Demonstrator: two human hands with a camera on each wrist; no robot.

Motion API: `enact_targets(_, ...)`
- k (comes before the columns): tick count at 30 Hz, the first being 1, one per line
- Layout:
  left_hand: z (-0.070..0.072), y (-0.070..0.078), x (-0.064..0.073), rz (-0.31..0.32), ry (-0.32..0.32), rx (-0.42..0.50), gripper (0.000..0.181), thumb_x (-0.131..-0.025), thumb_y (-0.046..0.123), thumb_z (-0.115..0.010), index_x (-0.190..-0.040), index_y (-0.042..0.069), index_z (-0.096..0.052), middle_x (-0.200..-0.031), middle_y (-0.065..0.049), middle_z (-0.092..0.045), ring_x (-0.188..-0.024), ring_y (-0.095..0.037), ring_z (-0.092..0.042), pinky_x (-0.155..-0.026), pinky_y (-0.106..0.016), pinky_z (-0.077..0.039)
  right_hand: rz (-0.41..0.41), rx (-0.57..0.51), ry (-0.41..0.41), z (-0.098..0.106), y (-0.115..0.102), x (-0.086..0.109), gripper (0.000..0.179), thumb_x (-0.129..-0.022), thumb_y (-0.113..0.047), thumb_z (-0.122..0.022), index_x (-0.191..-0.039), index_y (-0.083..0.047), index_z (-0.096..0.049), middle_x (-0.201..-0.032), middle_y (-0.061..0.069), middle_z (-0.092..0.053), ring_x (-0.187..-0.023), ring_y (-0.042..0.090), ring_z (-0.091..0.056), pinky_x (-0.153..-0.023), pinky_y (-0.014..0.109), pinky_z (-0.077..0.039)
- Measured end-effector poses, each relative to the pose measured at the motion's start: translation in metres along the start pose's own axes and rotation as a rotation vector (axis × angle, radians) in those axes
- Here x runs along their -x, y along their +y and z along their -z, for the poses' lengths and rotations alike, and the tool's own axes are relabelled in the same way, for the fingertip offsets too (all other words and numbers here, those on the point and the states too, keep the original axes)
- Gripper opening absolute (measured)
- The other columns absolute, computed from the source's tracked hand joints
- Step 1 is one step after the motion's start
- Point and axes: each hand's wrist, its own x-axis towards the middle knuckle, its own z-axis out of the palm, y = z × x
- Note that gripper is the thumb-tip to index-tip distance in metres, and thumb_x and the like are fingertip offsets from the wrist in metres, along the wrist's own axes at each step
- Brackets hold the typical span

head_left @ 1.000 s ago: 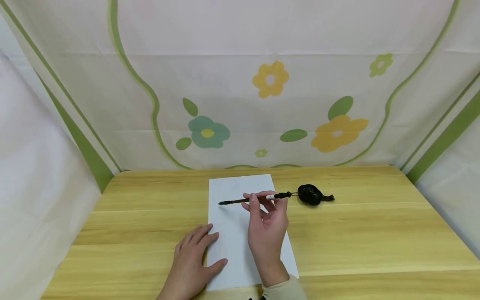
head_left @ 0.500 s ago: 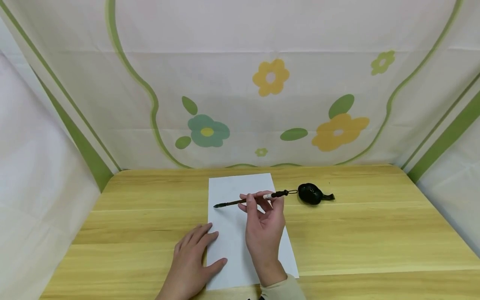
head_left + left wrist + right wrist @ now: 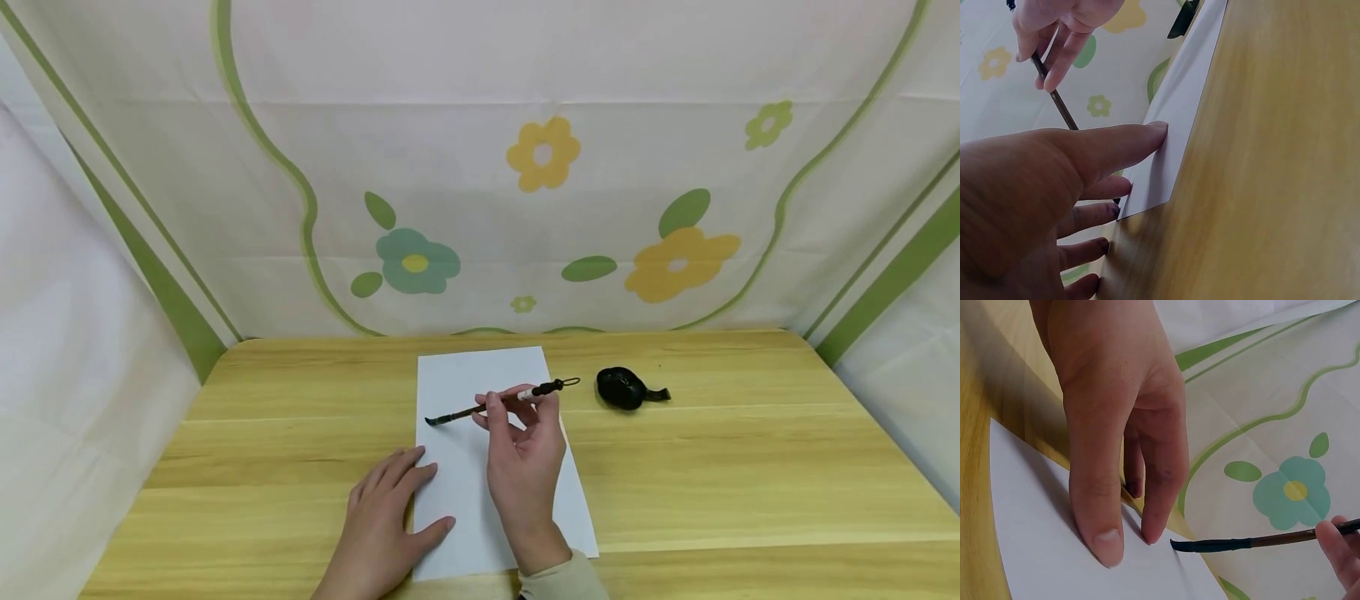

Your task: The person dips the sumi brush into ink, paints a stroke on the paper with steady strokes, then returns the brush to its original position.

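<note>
A sheet of white paper [image 3: 461, 492] lies on the wooden table. My left hand [image 3: 386, 517] rests along its left edge, fingers spread, with the thumb [image 3: 1141, 137] on the sheet and the other fingertips at the border or on the wood. Between thumb and fingers, my right hand [image 3: 528, 467] pinches a calligraphy brush [image 3: 465, 412] that slants down to the left. The dark, wet-looking bristles [image 3: 1210, 545] come down at the paper's left side, their tip slightly bent. A hanging loop ends the brush's dark handle cap. No marks show on the visible paper.
To the right of the paper sits a small glossy black dish-like object [image 3: 621, 388] with a short stem. A white cloth [image 3: 480, 183] printed with flowers hangs behind the table [image 3: 720, 483], and more cloth closes off both sides.
My right hand has moved slightly left and toward me. The brush tip has come down and left, its bristles now bent, and the handle end has drawn away from the black object. The left hand stays put.
</note>
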Motion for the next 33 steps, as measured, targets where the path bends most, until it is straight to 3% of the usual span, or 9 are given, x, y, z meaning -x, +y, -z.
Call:
enact_targets(7,-0.0007,-0.0002,0.0012,-0.009,0.014,-0.011,0.057,-0.083,0.042,-0.092,-0.132,0.020,-0.074,-0.158,-0.001,-0.059,-0.148,-0.034,-0.051,-0.117,-0.065,-0.038,0.029,0.017,-0.007,0.0001,0.0000,-0.0006,0.021,-0.102,0.002,-0.070,-0.113,0.012,-0.055,-0.106,0.018,-0.064,-0.097,0.029,-0.081,-0.074,0.036,-0.068)
enact_targets(20,0.0007,0.0005,0.0003,0.003,-0.008,-0.008,0.058,-0.085,0.042,-0.091,-0.134,0.019,-0.073,-0.159,0.000,-0.058,-0.150,-0.034,-0.049,-0.118,-0.066,-0.037,0.036,0.028,-0.015,-0.0006,-0.0022,-0.0008,0.017,-0.100,0.001,-0.073,-0.110,0.006,-0.060,-0.103,0.017,-0.068,-0.096,0.015,-0.079,-0.073,0.035,-0.068)
enact_targets(33,0.0002,0.0014,0.0007,-0.012,0.010,-0.022,0.057,-0.084,0.041,-0.091,-0.134,0.018,-0.074,-0.159,0.000,-0.059,-0.149,-0.034,-0.051,-0.117,-0.065,-0.039,0.060,0.055,-0.019,0.0015,-0.0014,-0.0015,0.018,-0.100,0.002,-0.073,-0.111,0.008,-0.061,-0.101,0.018,-0.069,-0.096,0.019,-0.080,-0.074,0.033,-0.068)
